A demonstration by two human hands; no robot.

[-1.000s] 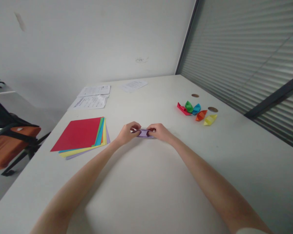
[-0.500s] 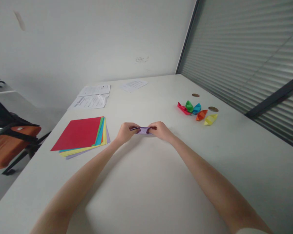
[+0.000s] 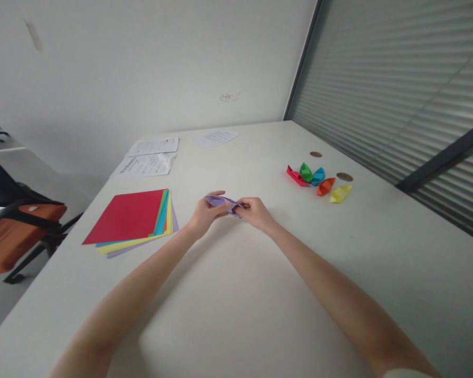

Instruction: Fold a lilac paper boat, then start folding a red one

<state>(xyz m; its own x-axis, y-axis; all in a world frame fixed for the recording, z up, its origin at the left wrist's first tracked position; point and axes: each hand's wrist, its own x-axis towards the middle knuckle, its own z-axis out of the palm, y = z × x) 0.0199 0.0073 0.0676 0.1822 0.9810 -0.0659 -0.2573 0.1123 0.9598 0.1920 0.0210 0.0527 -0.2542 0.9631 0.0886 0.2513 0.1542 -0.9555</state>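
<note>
A folded piece of purple paper (image 3: 218, 200) is held between both hands above the middle of the table. My left hand (image 3: 205, 214) grips its left part, thumb on the near side and fingers behind it. My right hand (image 3: 257, 212) pinches the right end with bent fingers. The paper slants down to the right, and its ends are partly covered by the fingers.
To the left lies a fanned stack of coloured paper sheets (image 3: 128, 215), red on top. Several small folded paper boats, including a yellow one (image 3: 341, 194), stand at the right near two round table inserts (image 3: 344, 177). Printed sheets (image 3: 145, 164) lie at the back left.
The purple paper has turned from level to slanting, its left end higher. My left hand has shifted its grip, with fingers now stretched behind the paper; my right hand still pinches the right end.
</note>
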